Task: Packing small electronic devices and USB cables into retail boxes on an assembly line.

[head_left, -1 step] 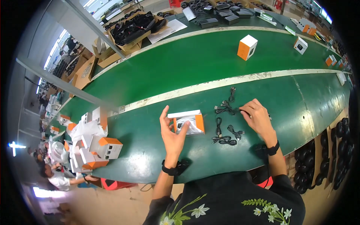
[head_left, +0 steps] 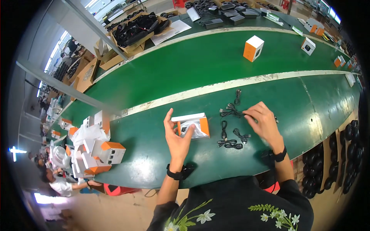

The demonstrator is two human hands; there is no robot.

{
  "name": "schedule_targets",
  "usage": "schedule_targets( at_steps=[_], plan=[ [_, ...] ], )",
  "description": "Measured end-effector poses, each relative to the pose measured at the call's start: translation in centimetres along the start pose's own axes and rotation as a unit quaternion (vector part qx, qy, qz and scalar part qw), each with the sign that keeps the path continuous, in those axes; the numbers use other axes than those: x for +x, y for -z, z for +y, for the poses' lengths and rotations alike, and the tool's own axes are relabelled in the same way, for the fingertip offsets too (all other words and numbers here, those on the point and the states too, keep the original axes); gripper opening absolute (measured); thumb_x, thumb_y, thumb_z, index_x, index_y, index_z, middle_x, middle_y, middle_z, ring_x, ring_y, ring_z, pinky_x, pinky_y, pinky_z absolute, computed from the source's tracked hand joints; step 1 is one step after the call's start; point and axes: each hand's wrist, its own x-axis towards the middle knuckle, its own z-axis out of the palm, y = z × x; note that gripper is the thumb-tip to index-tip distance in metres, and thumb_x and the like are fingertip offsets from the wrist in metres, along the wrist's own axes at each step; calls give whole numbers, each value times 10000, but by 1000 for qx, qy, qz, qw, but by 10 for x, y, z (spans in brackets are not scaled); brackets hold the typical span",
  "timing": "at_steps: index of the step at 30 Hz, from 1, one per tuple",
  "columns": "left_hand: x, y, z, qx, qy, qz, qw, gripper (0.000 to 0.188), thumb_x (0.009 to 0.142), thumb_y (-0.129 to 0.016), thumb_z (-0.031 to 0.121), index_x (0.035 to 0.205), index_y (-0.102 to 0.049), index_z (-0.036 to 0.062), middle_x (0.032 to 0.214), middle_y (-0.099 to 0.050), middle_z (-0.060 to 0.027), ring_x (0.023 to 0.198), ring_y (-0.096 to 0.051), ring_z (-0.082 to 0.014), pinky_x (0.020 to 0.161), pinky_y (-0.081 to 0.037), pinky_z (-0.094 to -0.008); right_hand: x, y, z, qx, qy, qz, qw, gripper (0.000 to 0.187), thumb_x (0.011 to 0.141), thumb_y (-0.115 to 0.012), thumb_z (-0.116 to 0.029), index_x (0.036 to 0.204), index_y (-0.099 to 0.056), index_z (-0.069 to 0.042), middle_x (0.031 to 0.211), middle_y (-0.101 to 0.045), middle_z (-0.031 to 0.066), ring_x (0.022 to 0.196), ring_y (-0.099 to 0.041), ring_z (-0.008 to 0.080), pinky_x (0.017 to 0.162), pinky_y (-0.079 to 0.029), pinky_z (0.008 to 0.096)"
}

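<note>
Green belt, near edge: I see left hand (head_left: 176, 135) spread wide against the open box (head_left: 191, 125). Right hand (head_left: 264, 120) pinches a cable (head_left: 230, 111); three cables (head_left: 230, 138) unpacked.

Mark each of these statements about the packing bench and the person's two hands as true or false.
1. The left hand steadies an open orange and white carton. True.
2. The right hand rests flat on bare belt. False: its fingertips are on one of the coiled black cables.
3. Loose black cable bundles lie between the two hands. True.
4. The surface is a red wooden table. False: it is a green conveyor belt.
5. Closed orange and white boxes stand on the far belt. True.
</note>
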Motion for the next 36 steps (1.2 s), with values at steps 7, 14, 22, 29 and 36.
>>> schedule_targets(
  at_steps=[7,14,22,29,36],
  plan=[
    [-1,-16,-1,-24,-9,9,1000,890,840,-826,-15,1599,-371,82,1168,-701,-128,1025,-711,-201,885,-578,-324,12,-43,-118,171,193,53,965,278,778,-769,-75,1054,-785,-47,1047,-725,49,951,-624,266,829,-547,422],
    [-3,-8,-9,-47,-20,-14,999,897,831,-771,-80,1609,-351,71,1237,-666,-111,1101,-673,-190,958,-548,-320,31,-87,-128,16,154,40,987,299,791,-708,-95,1063,-760,19,986,-669,84,1064,-570,292,1040,-438,570],
    [4,0,-17,-70,-67,-84,992,936,825,-768,-58,1638,-317,53,1344,-638,-120,1247,-630,-213,1092,-484,-346,48,-103,-132,-69,110,-5,992,275,783,-699,-63,1028,-750,52,950,-643,99,1085,-558,324,1102,-395,613],
    [11,16,-29,-80,-81,-197,974,1232,690,-912,92,1688,-196,-4,1742,-299,-149,1533,-421,-283,1247,-352,-414,36,-89,-138,-79,108,-90,987,327,786,-696,-49,1071,-731,106,1108,-573,205,1156,-520,358,1142,-374,617],
    [11,24,-30,-367,77,-179,910,887,900,-801,108,1636,-320,-12,1546,-525,-144,1347,-567,-207,1125,-459,-357,37,-86,-121,-39,129,-44,990,358,778,-737,-70,1110,-728,63,1125,-540,166,1148,-514,360,1069,-441,523]
  ],
)
